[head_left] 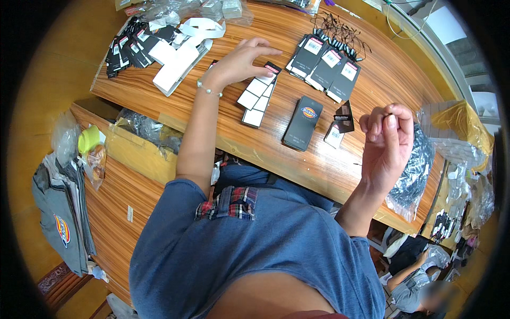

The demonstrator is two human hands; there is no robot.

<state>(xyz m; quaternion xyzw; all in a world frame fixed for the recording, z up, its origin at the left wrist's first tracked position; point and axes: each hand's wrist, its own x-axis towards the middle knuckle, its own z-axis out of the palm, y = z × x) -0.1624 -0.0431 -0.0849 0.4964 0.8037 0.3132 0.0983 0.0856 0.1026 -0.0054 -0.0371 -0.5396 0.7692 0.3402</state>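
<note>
My left hand [241,61] hangs over the table with its thumb and fingers apart. Its thumb tip is at the black top end of a fanned pile of white-faced tags [256,106]; whether it touches them I cannot tell. Raised at the right, my right hand [390,135] is closed in a pinch, and what its fingertips hold is too small to make out. Between the hands lie a stack of black hang tags [303,123] and a folded black label with a small white tag [334,136]. Farther back are several black hang tags with white stickers and dark strings [330,59].
Black labels [133,49] and white strips [178,64] lie at the far left of the wooden table [393,80]. A plastic-wrapped dark bundle [417,165] sits by my right hand. Folded grey garments [61,212] are at the left. Another person [411,290] works at the lower right.
</note>
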